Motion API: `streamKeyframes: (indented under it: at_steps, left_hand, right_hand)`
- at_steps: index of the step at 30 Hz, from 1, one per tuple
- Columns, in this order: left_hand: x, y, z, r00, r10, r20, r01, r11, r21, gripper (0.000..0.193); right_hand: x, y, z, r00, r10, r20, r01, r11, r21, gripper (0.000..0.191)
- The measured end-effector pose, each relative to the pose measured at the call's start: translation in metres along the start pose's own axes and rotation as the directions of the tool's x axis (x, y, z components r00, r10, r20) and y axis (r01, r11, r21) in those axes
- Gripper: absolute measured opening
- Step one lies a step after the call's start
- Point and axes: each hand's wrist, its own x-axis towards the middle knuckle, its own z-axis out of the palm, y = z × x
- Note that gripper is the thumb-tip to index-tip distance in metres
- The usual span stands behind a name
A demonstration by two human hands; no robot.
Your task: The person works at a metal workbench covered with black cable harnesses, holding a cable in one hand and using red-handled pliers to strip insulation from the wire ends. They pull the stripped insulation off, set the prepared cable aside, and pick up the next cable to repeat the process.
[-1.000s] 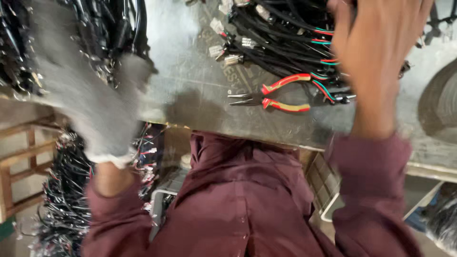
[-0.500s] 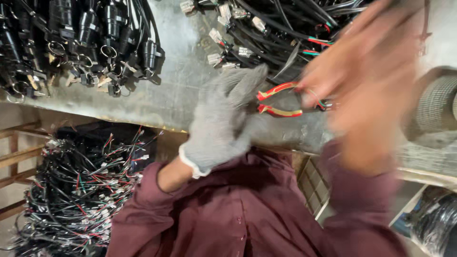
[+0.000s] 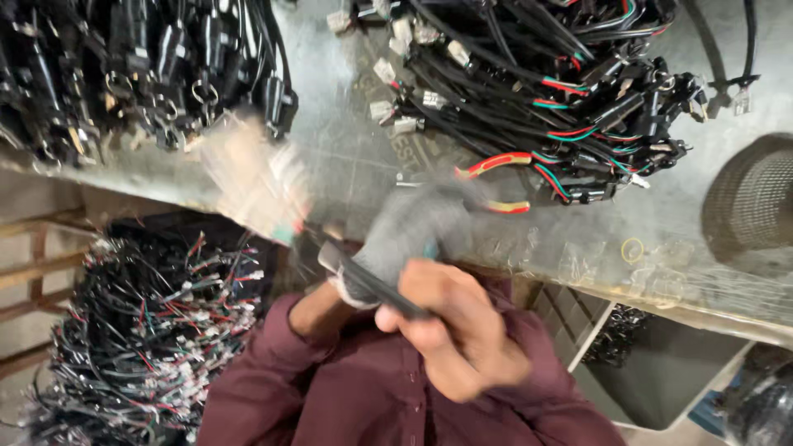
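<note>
The metal counter [image 3: 347, 157] is running across the top of the view, and it is carrying two heaps of wiring: a black cable bundle with ring clips [image 3: 140, 66] at the left and a wire harness pile [image 3: 570, 91] with red, green and white leads at the right. Below the counter edge, a floor heap of thin wires [image 3: 149, 322] is lying at the left, and a grey mesh cylinder [image 3: 756, 198] is sitting at the far right.

The right hand [image 3: 462, 330], bare, is clenching its fingers around a dark flat strip [image 3: 368, 281], held in the air just below the counter edge. The strip's long axis is slanting from upper left down to lower right, its free end pointing up-left toward a blurred pale shape whose nature cannot be told. The left hand [image 3: 413, 231], in a grey knit glove, is curling right behind the strip; whether its fingers are gripping the strip cannot be told. Red-handled pliers [image 3: 496, 177] are lying on the counter just beyond the glove.

Doing this well probably means pinching the strip nearer its free end and keeping it steady, since the long overhang could wobble.
</note>
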Motion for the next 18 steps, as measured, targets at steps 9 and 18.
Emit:
streamKeyframes:
  at_steps: [9, 18]
  left_hand:
    - [-0.010, 0.028, -0.035, 0.897, -0.421, -0.138, 0.070, 0.442, -0.894, 0.025]
    - [-0.021, 0.032, -0.038, 0.894, -0.366, -0.260, 0.388, 0.921, 0.037, 0.020]
  right_hand:
    - [0.034, 0.002, -0.007, 0.979, 0.095, 0.183, 0.099, 0.562, -0.821, 0.017]
    - [0.019, 0.028, -0.024, 0.983, 0.002, 0.183, 0.136, 0.663, -0.736, 0.017]
